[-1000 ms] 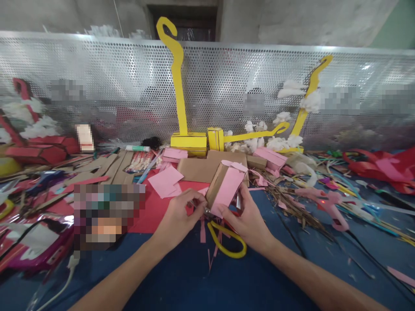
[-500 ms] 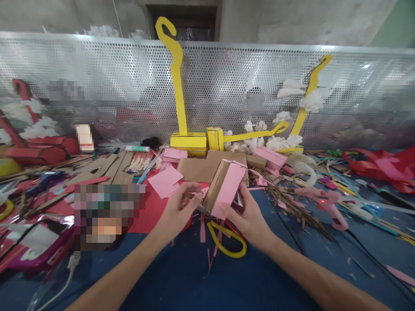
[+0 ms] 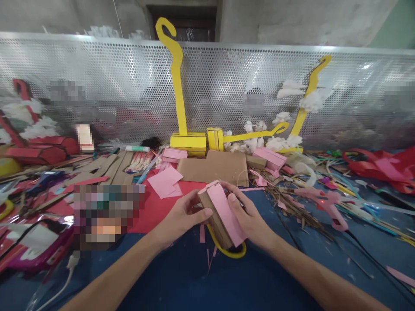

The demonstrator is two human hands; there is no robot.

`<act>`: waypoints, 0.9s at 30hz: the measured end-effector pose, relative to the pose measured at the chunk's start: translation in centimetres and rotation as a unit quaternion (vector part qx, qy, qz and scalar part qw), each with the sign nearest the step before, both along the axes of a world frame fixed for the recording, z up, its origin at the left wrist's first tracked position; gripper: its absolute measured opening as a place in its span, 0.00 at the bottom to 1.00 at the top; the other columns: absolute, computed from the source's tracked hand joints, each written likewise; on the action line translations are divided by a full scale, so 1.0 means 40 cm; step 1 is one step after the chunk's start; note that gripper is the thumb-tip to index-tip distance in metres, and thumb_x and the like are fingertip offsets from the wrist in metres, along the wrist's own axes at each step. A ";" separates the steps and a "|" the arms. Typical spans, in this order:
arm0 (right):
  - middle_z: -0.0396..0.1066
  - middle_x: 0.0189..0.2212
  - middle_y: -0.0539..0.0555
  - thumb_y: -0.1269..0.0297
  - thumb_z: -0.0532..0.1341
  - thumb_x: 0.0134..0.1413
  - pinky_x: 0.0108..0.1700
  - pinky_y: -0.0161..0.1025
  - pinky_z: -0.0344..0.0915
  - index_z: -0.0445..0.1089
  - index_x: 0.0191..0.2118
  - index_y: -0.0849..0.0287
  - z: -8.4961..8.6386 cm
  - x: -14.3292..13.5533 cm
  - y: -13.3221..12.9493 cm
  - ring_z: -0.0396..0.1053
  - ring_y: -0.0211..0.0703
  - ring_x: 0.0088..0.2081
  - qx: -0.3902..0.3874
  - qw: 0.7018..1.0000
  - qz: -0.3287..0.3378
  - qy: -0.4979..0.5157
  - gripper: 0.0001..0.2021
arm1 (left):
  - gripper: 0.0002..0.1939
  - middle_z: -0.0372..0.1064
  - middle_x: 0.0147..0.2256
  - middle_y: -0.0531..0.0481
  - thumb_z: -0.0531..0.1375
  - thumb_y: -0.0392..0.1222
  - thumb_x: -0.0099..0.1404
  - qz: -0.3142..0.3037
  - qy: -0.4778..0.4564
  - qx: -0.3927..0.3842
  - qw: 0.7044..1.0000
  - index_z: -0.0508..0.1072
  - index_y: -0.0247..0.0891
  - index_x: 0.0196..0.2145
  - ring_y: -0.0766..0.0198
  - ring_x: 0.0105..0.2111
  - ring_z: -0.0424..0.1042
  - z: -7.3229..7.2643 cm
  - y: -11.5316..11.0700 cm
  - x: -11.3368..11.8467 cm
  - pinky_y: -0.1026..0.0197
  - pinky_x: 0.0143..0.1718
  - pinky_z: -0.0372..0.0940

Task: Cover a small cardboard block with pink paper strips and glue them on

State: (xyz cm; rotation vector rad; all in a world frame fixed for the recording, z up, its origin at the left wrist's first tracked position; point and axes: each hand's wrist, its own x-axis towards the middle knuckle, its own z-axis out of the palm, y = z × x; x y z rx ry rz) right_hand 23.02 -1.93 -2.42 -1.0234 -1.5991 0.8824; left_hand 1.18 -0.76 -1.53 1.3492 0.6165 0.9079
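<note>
Both my hands hold a small cardboard box (image 3: 221,214) with pink paper covering its upper face. My left hand (image 3: 181,215) grips its left side, thumb on the brown cardboard edge. My right hand (image 3: 247,214) clasps the right side, fingers lying on the pink paper. The box tilts towards me, low over the blue table (image 3: 201,280). A pair of yellow-handled scissors (image 3: 231,251) lies on the table just under the box, mostly hidden by it.
Loose pink paper squares (image 3: 166,180) and a red sheet (image 3: 152,207) lie to the left, a cardboard sheet (image 3: 214,167) behind. Yellow cardboard models (image 3: 188,139) stand against a perforated metal screen (image 3: 97,86). Straw, ribbons and scraps (image 3: 317,198) crowd the right, red craft pieces (image 3: 35,149) the left.
The box has been turned over and lowered towards me, from upright to tilted flat. My left hand has closed onto its side, and the right hand shifted on top of the pink face.
</note>
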 end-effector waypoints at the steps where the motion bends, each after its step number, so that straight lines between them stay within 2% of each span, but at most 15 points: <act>1: 0.67 0.65 0.55 0.44 0.56 0.68 0.68 0.55 0.56 0.69 0.63 0.49 -0.001 -0.001 0.001 0.63 0.56 0.65 0.005 1.000 -0.007 -0.001 0.25 | 0.33 0.72 0.57 0.38 0.70 0.44 0.63 0.003 0.005 0.004 1.000 0.67 0.40 0.63 0.49 0.53 0.75 -0.001 -0.001 0.001 0.54 0.48 0.73; 4: 0.72 0.60 0.57 0.45 0.57 0.67 0.64 0.53 0.62 0.69 0.62 0.50 -0.007 -0.003 0.012 0.69 0.54 0.60 0.006 0.999 -0.034 0.030 0.24 | 0.36 0.75 0.54 0.39 0.73 0.42 0.59 0.003 0.029 0.000 1.000 0.68 0.40 0.62 0.49 0.51 0.76 -0.002 -0.007 0.008 0.52 0.50 0.72; 7: 0.80 0.46 0.57 0.43 0.56 0.68 0.52 0.49 0.71 0.67 0.63 0.51 -0.004 0.007 0.031 0.77 0.50 0.47 -0.008 0.985 -0.034 0.170 0.26 | 0.33 0.74 0.55 0.39 0.73 0.41 0.59 0.030 -0.009 -0.030 0.999 0.70 0.40 0.60 0.49 0.52 0.75 -0.005 -0.006 0.015 0.52 0.51 0.71; 9: 0.82 0.36 0.54 0.41 0.54 0.68 0.46 0.46 0.73 0.68 0.63 0.51 0.007 0.021 0.043 0.78 0.47 0.39 -0.018 0.961 -0.020 0.275 0.27 | 0.28 0.75 0.53 0.39 0.72 0.42 0.59 0.077 -0.066 -0.086 0.991 0.72 0.38 0.56 0.50 0.50 0.77 -0.006 0.004 0.015 0.53 0.48 0.73; 12: 0.80 0.29 0.54 0.38 0.55 0.66 0.41 0.39 0.73 0.77 0.54 0.56 0.030 0.047 0.056 0.76 0.42 0.33 -0.054 0.931 -0.006 0.360 0.28 | 0.20 0.78 0.43 0.39 0.70 0.45 0.61 0.171 -0.141 -0.207 0.953 0.75 0.35 0.48 0.55 0.37 0.79 -0.004 0.029 0.005 0.53 0.39 0.76; 15: 0.79 0.28 0.55 0.38 0.58 0.63 0.37 0.35 0.74 0.82 0.42 0.60 0.040 0.063 0.064 0.75 0.40 0.31 -0.105 0.918 0.016 0.381 0.28 | 0.18 0.78 0.44 0.41 0.65 0.46 0.67 0.188 -0.194 -0.256 0.928 0.74 0.37 0.52 0.55 0.38 0.80 0.004 0.046 -0.008 0.51 0.41 0.77; 19: 0.79 0.27 0.55 0.40 0.62 0.61 0.35 0.35 0.74 0.82 0.40 0.59 0.035 0.060 0.063 0.75 0.39 0.29 -0.139 0.914 0.031 0.380 0.25 | 0.19 0.78 0.45 0.41 0.62 0.48 0.69 0.212 -0.218 -0.260 0.917 0.72 0.38 0.55 0.56 0.37 0.80 0.011 0.049 -0.014 0.53 0.39 0.78; 21: 0.79 0.29 0.55 0.42 0.64 0.61 0.36 0.34 0.75 0.81 0.40 0.59 0.035 0.052 0.056 0.75 0.39 0.30 -0.136 0.917 0.031 0.374 0.23 | 0.21 0.77 0.48 0.40 0.61 0.50 0.70 0.207 -0.216 -0.249 0.921 0.71 0.40 0.57 0.54 0.40 0.80 0.011 0.047 -0.012 0.51 0.40 0.78; 24: 0.78 0.29 0.52 0.50 0.69 0.59 0.36 0.31 0.74 0.81 0.41 0.58 0.040 0.042 0.041 0.75 0.37 0.31 -0.114 0.931 0.042 0.343 0.16 | 0.24 0.74 0.55 0.39 0.60 0.52 0.71 0.177 -0.214 -0.222 0.935 0.68 0.44 0.61 0.49 0.48 0.79 0.013 0.040 -0.008 0.47 0.46 0.77; 27: 0.77 0.28 0.50 0.56 0.70 0.59 0.34 0.31 0.72 0.79 0.39 0.57 0.046 0.035 0.027 0.73 0.35 0.29 -0.102 0.943 0.066 0.310 0.10 | 0.26 0.74 0.56 0.38 0.60 0.55 0.70 0.132 -0.199 -0.208 0.949 0.69 0.43 0.62 0.47 0.47 0.79 0.018 0.030 -0.008 0.49 0.43 0.77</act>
